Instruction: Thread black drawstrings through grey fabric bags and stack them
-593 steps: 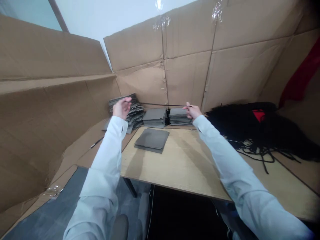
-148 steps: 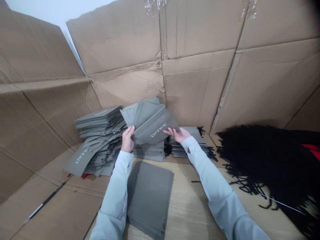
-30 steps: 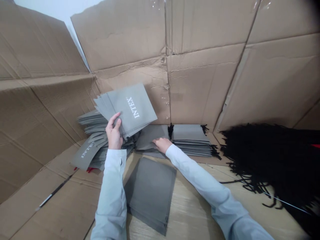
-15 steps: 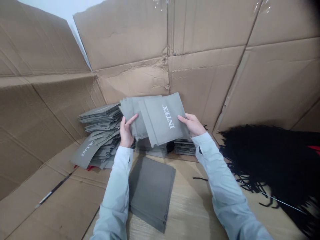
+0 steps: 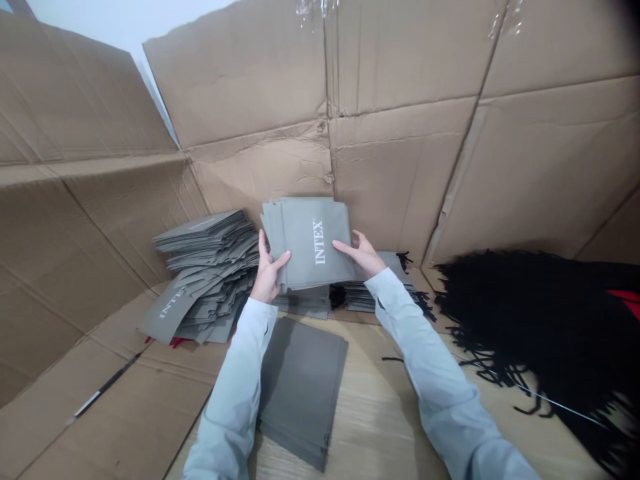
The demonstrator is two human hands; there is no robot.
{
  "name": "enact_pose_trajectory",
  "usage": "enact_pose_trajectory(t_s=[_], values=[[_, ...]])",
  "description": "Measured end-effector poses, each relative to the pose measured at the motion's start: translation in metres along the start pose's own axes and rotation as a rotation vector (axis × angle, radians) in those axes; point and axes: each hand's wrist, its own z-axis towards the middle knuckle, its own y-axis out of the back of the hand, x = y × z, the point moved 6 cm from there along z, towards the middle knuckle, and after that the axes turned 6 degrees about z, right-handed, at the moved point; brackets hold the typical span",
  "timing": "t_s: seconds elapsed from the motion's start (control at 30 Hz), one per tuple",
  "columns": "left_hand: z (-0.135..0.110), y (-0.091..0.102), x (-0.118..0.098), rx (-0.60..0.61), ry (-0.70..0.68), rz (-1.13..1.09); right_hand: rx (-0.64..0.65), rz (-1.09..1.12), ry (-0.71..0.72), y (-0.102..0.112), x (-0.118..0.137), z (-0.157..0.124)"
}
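Observation:
Both hands hold a squared-up bundle of grey fabric bags [image 5: 307, 243] printed INTEX, raised above the table. My left hand [image 5: 267, 270] grips its left edge, thumb on the front. My right hand [image 5: 361, 255] clasps its right edge. Below my arms a flat pile of grey bags [image 5: 303, 387] lies on the wooden table [image 5: 380, 427]. A slumping heap of the same bags [image 5: 207, 273] sits to the left, and two low stacks [image 5: 370, 293] stand behind the bundle against the cardboard.
Cardboard walls [image 5: 400, 153] enclose the back and left. A big tangle of black cords [image 5: 540, 320] covers the right side, with something red [image 5: 629, 299] at its edge. A black pen-like rod [image 5: 103, 390] lies on the cardboard floor at left.
The fanned bags have been drawn together into one neat bundle. Both hands moved slightly inward and down with it. A second ago only my left hand held them.

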Motion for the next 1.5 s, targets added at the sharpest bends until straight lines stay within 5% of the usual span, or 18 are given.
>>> enact_pose_trajectory(t_s=[0.13, 0.37, 0.7, 1.17, 1.33, 1.5], values=[[0.001, 0.000, 0.010, 0.170, 0.140, 0.092, 0.253, 0.128, -0.028, -0.006, 0.010, -0.007], [-0.006, 0.016, 0.018, 0.055, 0.166, 0.268, 0.130, 0.173, -0.037, -0.016, -0.014, -0.031], [-0.084, 0.046, 0.042, -0.090, 0.266, 0.208, 0.117, 0.219, 0.005, -0.036, -0.061, -0.112], [-0.101, 0.037, 0.026, -0.094, 0.202, 0.169, 0.085, 0.201, -0.037, -0.040, -0.035, -0.113], [-0.100, 0.035, 0.012, -0.198, 0.114, 0.261, 0.039, 0.004, 0.129, -0.030, -0.015, -0.104], [-0.109, 0.035, 0.025, -0.216, 0.168, 0.260, -0.118, -0.585, 0.598, -0.033, 0.037, -0.122]])
